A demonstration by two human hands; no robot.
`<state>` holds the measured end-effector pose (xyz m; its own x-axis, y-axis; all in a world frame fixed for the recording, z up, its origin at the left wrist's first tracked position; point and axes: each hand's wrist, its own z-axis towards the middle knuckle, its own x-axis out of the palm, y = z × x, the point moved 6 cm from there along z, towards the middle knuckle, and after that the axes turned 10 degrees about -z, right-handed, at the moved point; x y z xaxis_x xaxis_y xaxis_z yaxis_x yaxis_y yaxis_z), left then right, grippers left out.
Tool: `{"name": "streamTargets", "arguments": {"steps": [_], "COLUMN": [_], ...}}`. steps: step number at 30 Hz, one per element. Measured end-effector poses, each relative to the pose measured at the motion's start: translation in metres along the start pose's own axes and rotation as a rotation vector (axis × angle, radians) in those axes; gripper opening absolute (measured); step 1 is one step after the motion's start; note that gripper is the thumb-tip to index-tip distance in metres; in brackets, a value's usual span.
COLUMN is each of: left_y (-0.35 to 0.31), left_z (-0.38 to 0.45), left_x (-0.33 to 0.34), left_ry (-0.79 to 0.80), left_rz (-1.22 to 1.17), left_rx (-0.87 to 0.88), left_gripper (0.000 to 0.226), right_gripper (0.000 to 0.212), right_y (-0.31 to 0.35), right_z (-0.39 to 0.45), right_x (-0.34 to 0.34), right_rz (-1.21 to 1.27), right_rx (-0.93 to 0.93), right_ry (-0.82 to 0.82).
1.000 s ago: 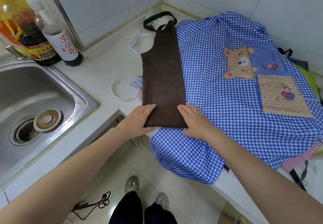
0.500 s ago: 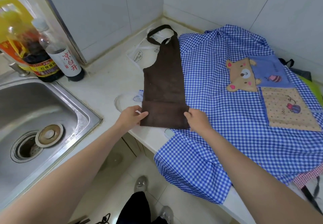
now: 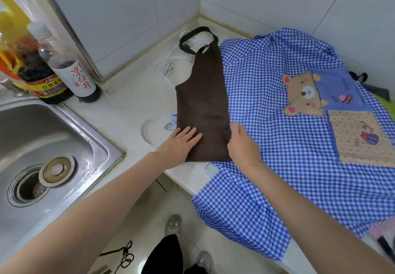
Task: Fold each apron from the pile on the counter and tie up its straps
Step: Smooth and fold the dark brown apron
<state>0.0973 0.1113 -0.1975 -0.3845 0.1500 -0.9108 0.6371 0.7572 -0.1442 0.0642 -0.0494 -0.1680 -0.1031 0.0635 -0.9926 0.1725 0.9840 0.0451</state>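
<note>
Head view, straight down over the counter (image 3: pixel 119 111): left hand (image 3: pixel 181 143) flat, fingers straight and spread, pressing the near left part of the brown apron (image 3: pixel 203 107), pinning the folded strip, by the look of it, so it cannot slide. Right hand (image 3: pixel 241 145) at the strip's right edge, thumb up, fingers hidden against the cloth; cannot tell whether pinching the edge or merely resting beside it. Brown apron already folded lengthwise into one narrow band, running away from both hands, neck loop (image 3: pixel 197 38) at the far end, half on bare counter, half overlapping the blue checked apron (image 3: pixel 267 124) spread wide to the right of the right hand. Probably laid there for a flat working surface; next fold likely from the near end upward, straps not yet tied, none of the brown waist straps in sight. Count: one brown apron under the hands, one blue checked one with a bear patch (image 3: pixel 301 94), one white piece (image 3: pixel 171 70) with printed words beyond the left hand, scraps of green, dark and red-striped cloth peeping out at the far right, too little showing to count as aprons. Two dark bottles (image 3: pixel 70 68) plus a yellow one far left of the left hand, one sink (image 3: pixel 42 128) with one loose strainer (image 3: pixel 56 171).
</note>
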Motion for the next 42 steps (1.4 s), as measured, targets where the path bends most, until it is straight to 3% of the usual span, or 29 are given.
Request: {"name": "streamTargets", "arguments": {"steps": [2, 3, 6, 10, 15, 17, 19, 22, 28, 30, 33, 35, 37, 39, 41, 42], "left_y": [0.004, 0.008, 0.016, 0.033, 0.045, 0.056, 0.067, 0.078, 0.089, 0.092, 0.092, 0.091, 0.083, 0.06, 0.042, 0.042], "left_z": [0.001, 0.001, -0.003, -0.011, -0.016, -0.019, -0.021, -0.026, -0.042, -0.043, -0.042, -0.041, -0.039, -0.034, -0.022, -0.017], "left_x": [-0.002, -0.003, -0.002, 0.006, -0.016, -0.023, -0.027, -0.033, -0.005, 0.0, 0.0, -0.008, -0.027, -0.04, -0.025, -0.015], "left_ry": [0.035, 0.051, 0.052, -0.017, -0.144, -0.172, -0.228, -0.336, -0.183, -0.189, -0.194, -0.203, -0.277, -0.329, -0.181, -0.076], "left_rz": [-0.121, -0.205, -0.379, -0.425, -0.764, -0.871, -0.98, -1.077, -1.276, -1.267, -1.285, -1.146, -0.638, -0.117, 0.176, 0.213], "left_rx": [0.03, 0.037, 0.066, 0.03, -0.057, -0.097, -0.128, -0.189, -0.398, -0.466, -0.54, -0.569, -0.455, -0.19, 0.029, 0.051], "left_gripper": [0.064, 0.066, 0.077, 0.096, 0.105, 0.089, 0.058, 0.024, 0.017, 0.026, 0.02, 0.023, 0.057, 0.08, 0.082, 0.082], "right_gripper": [0.071, 0.081, 0.093, 0.084, 0.053, 0.031, 0.013, 0.009, 0.028, 0.031, 0.038, 0.044, 0.046, 0.046, 0.047, 0.047], "right_y": [0.009, 0.009, 0.0, 0.004, 0.0, -0.004, -0.001, 0.009, 0.025, 0.027, 0.028, 0.03, 0.033, 0.035, 0.037, 0.038], "right_z": [-0.013, -0.018, -0.013, -0.001, 0.016, 0.026, 0.029, 0.024, 0.005, 0.003, 0.006, 0.01, 0.013, 0.013, 0.013, 0.012], "right_x": [0.002, 0.009, 0.028, 0.023, 0.0, -0.007, -0.01, -0.011, 0.01, 0.022, 0.025, 0.023, 0.022, 0.021, 0.014, 0.006], "right_rz": [-0.144, -0.194, -0.179, -0.122, 0.194, 0.327, 0.49, 0.699, 0.835, 0.785, 0.518, 0.325, 0.227, 0.206, 0.163, 0.091], "right_rx": [-0.307, -0.407, -0.42, -0.401, -0.224, -0.149, -0.08, -0.021, 0.116, 0.17, 0.193, 0.179, 0.185, 0.211, 0.203, 0.168], "right_ry": [-0.058, 0.011, 0.279, 0.327, 0.338, 0.354, 0.407, 0.462, 0.611, 0.6, 0.477, 0.409, 0.392, 0.396, 0.337, 0.261]}}
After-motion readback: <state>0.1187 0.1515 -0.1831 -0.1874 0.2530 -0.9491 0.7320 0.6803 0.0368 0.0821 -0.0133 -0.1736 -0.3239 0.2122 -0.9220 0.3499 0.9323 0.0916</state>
